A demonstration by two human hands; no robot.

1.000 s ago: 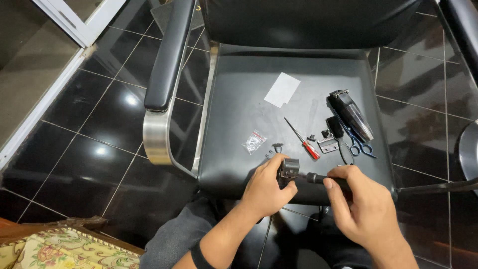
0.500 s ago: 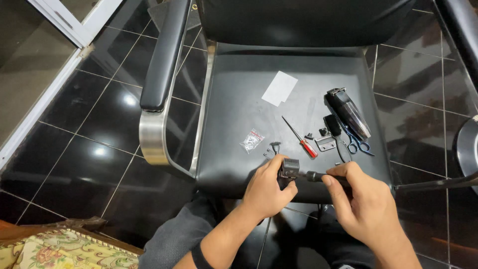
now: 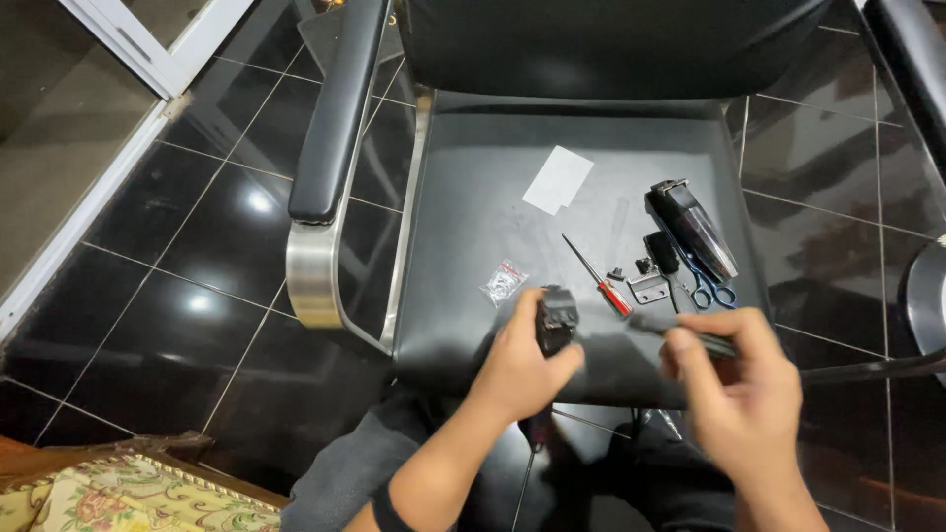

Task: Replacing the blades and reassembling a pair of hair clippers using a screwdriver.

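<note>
My left hand (image 3: pixel 520 366) grips a small black clipper body (image 3: pixel 555 317) near the front edge of a black leather chair seat (image 3: pixel 473 217). My right hand (image 3: pixel 731 389) is blurred and holds a thin dark tool (image 3: pixel 680 333) a short way to the right of the clipper body. On the seat lie a red-handled screwdriver (image 3: pixel 598 276), a black hair clipper (image 3: pixel 694 229), blue-handled scissors (image 3: pixel 708 286), a small metal plate (image 3: pixel 647 289) and a few small black parts (image 3: pixel 660 254).
A white card (image 3: pixel 557 179) lies mid-seat and a small clear bag (image 3: pixel 504 282) sits left of my left hand. The chair's padded left armrest (image 3: pixel 335 108) on its chrome frame stands over glossy black floor tiles. A patterned cushion (image 3: pixel 128 498) shows bottom left.
My hands have come apart: the right hand with the thin tool drew back to the right from the clipper body, and the left hand tilted the body upright.
</note>
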